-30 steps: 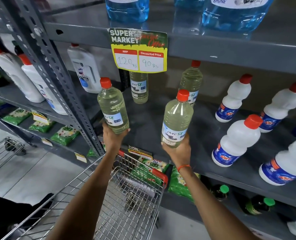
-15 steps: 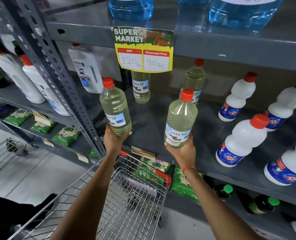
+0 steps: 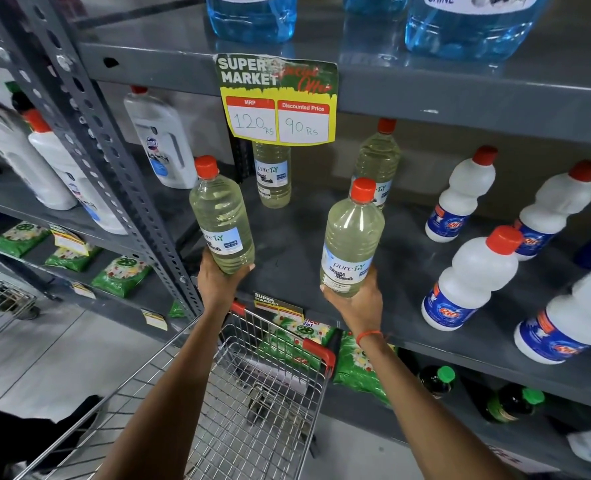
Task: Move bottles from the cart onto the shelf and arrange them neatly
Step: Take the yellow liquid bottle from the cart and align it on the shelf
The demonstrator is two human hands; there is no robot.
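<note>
Two clear bottles of pale yellow liquid with red caps are held upright over the front of the grey shelf point(image 3: 297, 244). My left hand point(image 3: 218, 282) grips the base of the left bottle point(image 3: 221, 220) near the shelf's upright post. My right hand point(image 3: 356, 303) grips the base of the right bottle point(image 3: 351, 240). Two more bottles of the same kind stand at the back of the shelf, one point(image 3: 273, 178) behind the price sign and one point(image 3: 379, 157) partly hidden by the right bottle. The wire cart point(image 3: 252, 410) below my arms shows no bottles.
White bottles with red caps and blue labels point(image 3: 470, 278) stand on the shelf's right half. A yellow price sign point(image 3: 278, 102) hangs from the upper shelf, which carries large blue jugs point(image 3: 474, 26). A slotted steel post point(image 3: 103, 150) stands left. Green packets point(image 3: 121, 275) fill lower shelves.
Both hands have pushed their bottles a little further forward and up over the shelf. The view has shifted slightly with them.
</note>
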